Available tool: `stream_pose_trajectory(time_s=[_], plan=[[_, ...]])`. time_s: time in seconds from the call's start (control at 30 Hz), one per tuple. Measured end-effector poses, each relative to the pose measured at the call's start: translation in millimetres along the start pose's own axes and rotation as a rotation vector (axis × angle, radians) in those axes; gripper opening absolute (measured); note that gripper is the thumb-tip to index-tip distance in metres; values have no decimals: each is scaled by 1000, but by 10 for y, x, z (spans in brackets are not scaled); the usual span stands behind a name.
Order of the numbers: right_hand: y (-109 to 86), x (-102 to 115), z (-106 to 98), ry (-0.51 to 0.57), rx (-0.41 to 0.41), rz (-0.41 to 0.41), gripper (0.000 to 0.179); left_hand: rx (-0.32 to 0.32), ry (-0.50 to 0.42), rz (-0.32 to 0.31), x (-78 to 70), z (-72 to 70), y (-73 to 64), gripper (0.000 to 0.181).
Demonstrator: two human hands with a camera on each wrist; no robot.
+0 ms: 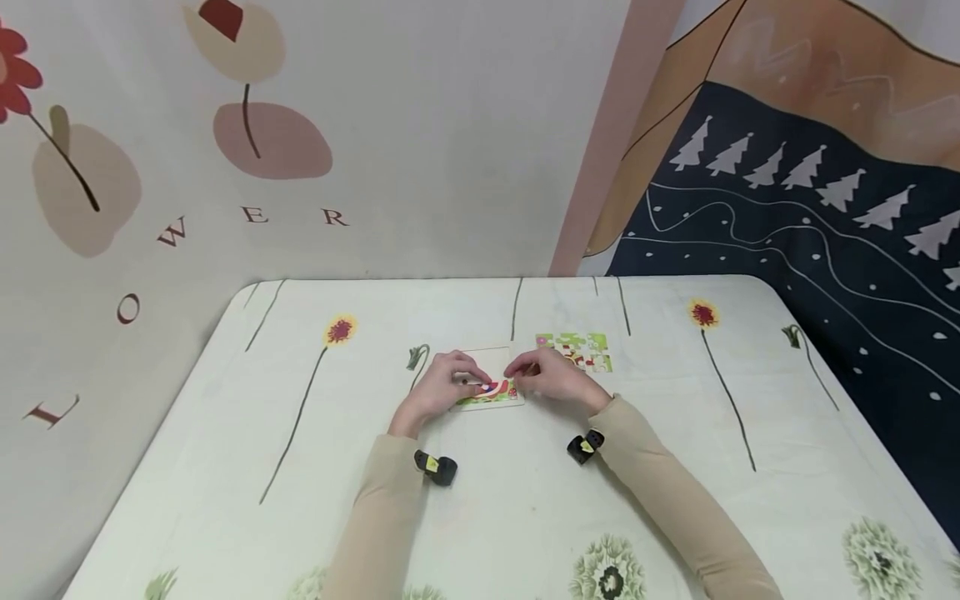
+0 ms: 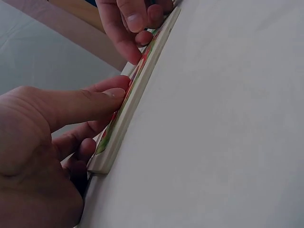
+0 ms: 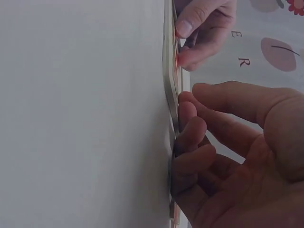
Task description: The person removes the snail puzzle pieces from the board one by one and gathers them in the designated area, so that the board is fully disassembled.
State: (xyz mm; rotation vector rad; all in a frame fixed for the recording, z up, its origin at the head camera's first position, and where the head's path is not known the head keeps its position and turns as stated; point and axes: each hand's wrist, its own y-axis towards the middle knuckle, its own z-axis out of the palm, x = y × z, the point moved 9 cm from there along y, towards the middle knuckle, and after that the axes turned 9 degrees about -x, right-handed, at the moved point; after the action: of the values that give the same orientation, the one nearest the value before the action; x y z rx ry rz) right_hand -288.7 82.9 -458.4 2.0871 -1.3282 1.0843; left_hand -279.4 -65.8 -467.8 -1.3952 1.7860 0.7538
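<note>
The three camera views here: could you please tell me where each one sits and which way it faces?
Head: above, looking down at the table; both hands, left hand, right hand, and sleeves show.
Left wrist: low beside the puzzle board, along its edge; both hands' fingers show.
Right wrist: the opposite side, same edge; both hands' fingers show.
All share the board.

A thin, flat puzzle board [image 1: 491, 392] lies on the table just ahead of the person, with pale edges and a face part bare cream, part filled along its near side with red, white and green picture pieces. A second sheet of green-and-white puzzle pieces [image 1: 574, 351] lies flat just beyond it to the right.
</note>
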Motion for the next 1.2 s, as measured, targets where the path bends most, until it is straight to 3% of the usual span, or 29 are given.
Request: stream_pose_trajectory(time_s=[0.4, 1.2], plan=[[-18, 61, 7, -41, -21, 2, 24, -5, -2, -27, 27, 15, 11, 18], [-65, 106, -17, 59, -58, -40, 21, -7, -9, -12, 1, -2, 0, 19]])
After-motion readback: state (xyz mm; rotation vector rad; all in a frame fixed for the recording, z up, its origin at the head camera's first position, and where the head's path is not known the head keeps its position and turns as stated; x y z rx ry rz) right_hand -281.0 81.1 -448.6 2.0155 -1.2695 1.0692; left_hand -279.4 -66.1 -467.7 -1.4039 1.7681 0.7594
